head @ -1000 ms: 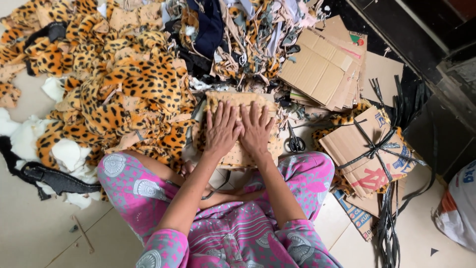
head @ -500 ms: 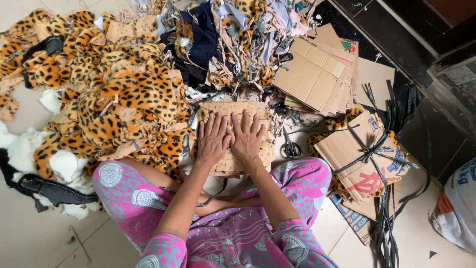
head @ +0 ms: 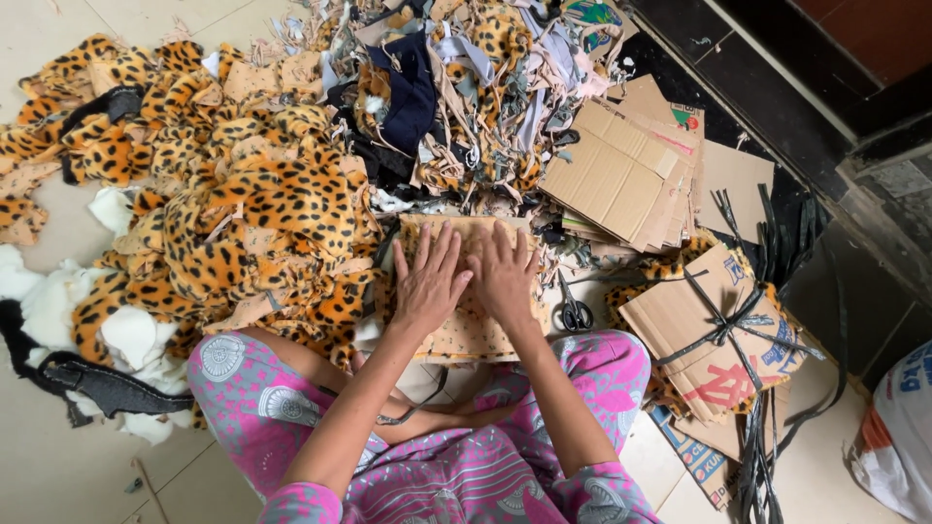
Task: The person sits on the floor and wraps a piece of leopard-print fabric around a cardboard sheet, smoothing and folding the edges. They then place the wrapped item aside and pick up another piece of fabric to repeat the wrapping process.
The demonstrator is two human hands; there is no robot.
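I sit cross-legged on a tiled floor in pink patterned trousers. My left hand (head: 427,283) and my right hand (head: 504,275) lie flat side by side, fingers spread, palms pressing on a tan spotted fabric piece (head: 473,335) laid over a stack in front of my knees. Neither hand grips anything. Black-handled scissors (head: 575,309) lie on the floor just right of my right hand.
A heap of leopard-print fabric (head: 243,204) fills the left, with white stuffing (head: 126,335) and a black strap (head: 107,388) near my left knee. Mixed scraps (head: 466,87) lie ahead. Flattened cardboard (head: 621,175), a tied cardboard bundle (head: 714,330) and a white sack (head: 898,437) sit at right.
Both hands stay flat on the tan piece and have slid slightly toward me along it. The view has shifted a little.
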